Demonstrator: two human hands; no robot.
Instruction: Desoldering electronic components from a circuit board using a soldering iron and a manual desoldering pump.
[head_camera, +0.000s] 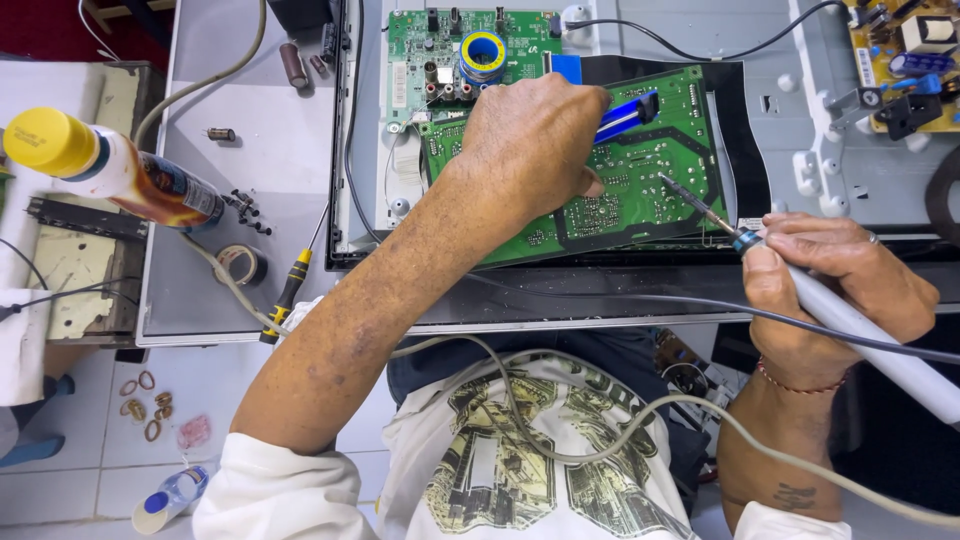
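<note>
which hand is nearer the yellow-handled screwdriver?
Left. The left hand rests on the tilted green circuit board, right of the yellow-handled screwdriver. The right hand, gripping the soldering iron, is farther right.

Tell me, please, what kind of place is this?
Probably a small electronics repair workshop. The left hand steadies a green circuit board, and the right hand holds a soldering iron with its tip on the board. A screwdriver and loose small parts lie on the grey worktop.
</note>
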